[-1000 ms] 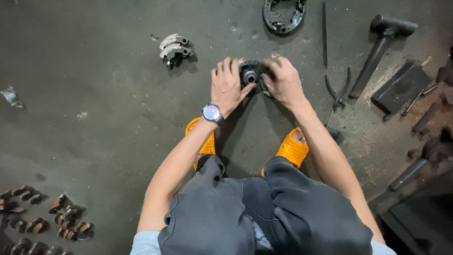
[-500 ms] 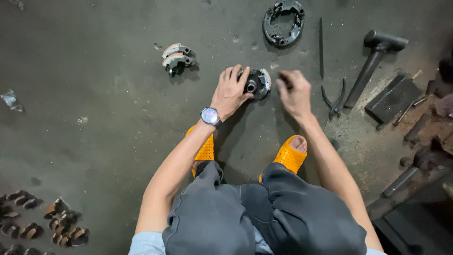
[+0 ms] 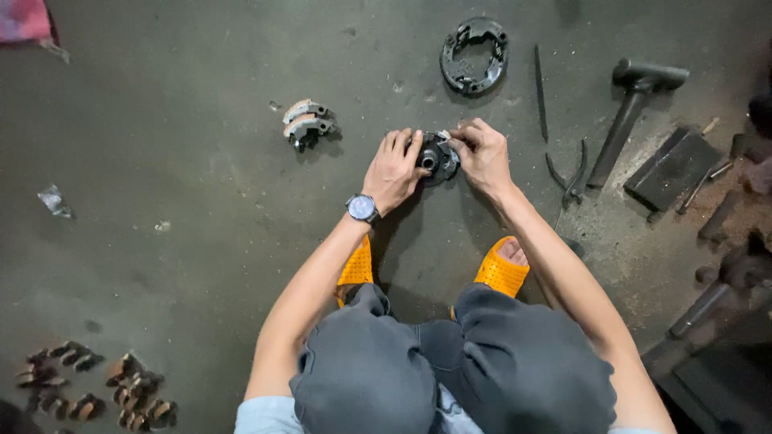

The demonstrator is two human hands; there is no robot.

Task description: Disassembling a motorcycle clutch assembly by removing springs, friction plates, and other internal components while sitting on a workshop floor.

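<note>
While left hand (image 3: 394, 167) lies flat, fingers spread, steadying the hub (image 3: 437, 157), right hand (image 3: 482, 153) pinches its top edge, hammer (image 3: 631, 108) nearby.

Person, seen from above: round-faced wristwatch with dark strap (image 3: 363, 208) on left wrist; perforated orange rubber sandals (image 3: 501, 272), toes exposed; dark grey fabric trousers (image 3: 450, 370); pale blue shirt hem (image 3: 265, 416); bare forearms, no sleeves.

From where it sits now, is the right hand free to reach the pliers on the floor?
Probably yes. The pliers lie on bare floor just right of the right hand, with nothing between them. But that hand is busy on the round metal part, which the left hand steadies.
</note>
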